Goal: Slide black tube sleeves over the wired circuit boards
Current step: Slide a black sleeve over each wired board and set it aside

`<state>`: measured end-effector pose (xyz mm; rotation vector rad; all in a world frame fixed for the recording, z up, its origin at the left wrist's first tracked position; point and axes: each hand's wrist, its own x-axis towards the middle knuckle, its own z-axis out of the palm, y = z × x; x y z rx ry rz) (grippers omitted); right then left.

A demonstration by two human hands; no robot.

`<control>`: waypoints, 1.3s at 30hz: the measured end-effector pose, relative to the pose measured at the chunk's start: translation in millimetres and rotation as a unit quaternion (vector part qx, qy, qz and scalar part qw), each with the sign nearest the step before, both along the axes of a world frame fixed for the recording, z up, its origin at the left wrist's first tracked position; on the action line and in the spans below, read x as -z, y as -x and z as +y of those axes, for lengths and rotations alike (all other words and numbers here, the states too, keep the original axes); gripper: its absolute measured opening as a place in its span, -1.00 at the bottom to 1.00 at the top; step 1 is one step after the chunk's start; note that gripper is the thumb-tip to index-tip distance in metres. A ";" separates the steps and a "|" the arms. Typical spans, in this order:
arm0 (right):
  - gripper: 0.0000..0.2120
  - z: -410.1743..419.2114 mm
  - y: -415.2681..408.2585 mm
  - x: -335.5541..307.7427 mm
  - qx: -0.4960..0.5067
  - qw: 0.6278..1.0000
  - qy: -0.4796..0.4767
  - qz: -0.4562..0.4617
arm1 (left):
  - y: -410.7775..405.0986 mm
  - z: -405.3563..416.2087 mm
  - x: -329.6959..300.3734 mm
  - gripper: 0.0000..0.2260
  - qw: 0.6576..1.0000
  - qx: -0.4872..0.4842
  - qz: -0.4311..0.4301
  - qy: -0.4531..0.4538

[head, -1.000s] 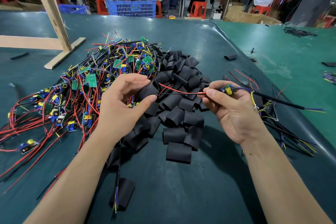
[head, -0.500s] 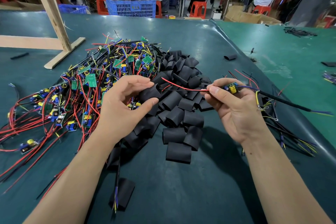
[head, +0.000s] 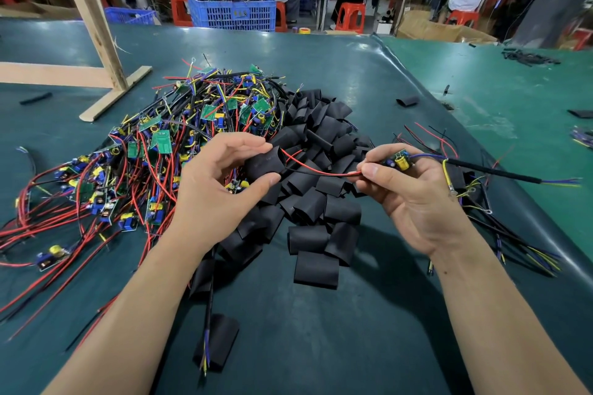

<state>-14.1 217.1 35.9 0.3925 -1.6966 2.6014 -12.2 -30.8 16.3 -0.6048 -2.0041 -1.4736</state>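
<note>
Since the earlier frame the red and black wires (head: 316,170) have gone from lying across the front of the sleeve to entering its open mouth. On the green table (head: 321,314) sit, largest first, the tangle of wired boards (head: 134,157) at left and the heap of black sleeves (head: 321,202) in the middle. Above them the left hand (head: 221,183) pinches one sleeve (head: 266,165) between thumb and fingers, while the right hand (head: 414,189) grips the wires near a small board (head: 399,161). Threading looks begun; next the board itself likely needs feeding straight in, mouth held open.
</note>
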 end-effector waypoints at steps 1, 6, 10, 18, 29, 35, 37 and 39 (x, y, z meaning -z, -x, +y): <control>-0.87 0.3 -0.2 -0.2 -0.004 1.000 -0.001 -0.001 | -0.2 -0.1 0.2 -0.61 1.000 -0.001 -0.001 0.000; -0.88 0.1 0.1 1.1 -0.008 1.000 -0.011 -0.005 | 0.4 0.1 -0.2 -0.60 1.000 0.002 -0.020 -0.008; -0.89 -0.8 1.5 2.9 0.007 1.000 -0.011 -0.009 | -2.4 2.0 -1.7 -0.58 0.999 0.031 -0.032 0.005; -0.88 -12.5 1.8 6.5 0.042 0.999 -0.014 -0.021 | -7.6 12.7 0.7 -0.64 0.996 0.049 -0.042 0.065; -0.74 -32.3 -5.3 6.2 0.037 0.987 -0.052 -0.145 | -10.8 18.6 0.2 -0.70 0.979 -0.053 0.020 0.197; -0.87 -34.1 -6.2 8.5 0.058 0.991 -0.052 -0.107 | -13.0 24.1 3.5 -0.69 0.983 0.005 0.007 0.186; -0.88 -35.7 -6.8 9.7 0.071 0.993 -0.050 -0.077 | -12.1 25.4 4.1 -0.69 0.983 -0.005 0.018 0.181; -0.88 -37.2 -6.3 11.8 0.092 0.993 -0.034 -0.059 | -11.2 25.1 3.6 -0.67 0.986 -0.020 0.015 0.167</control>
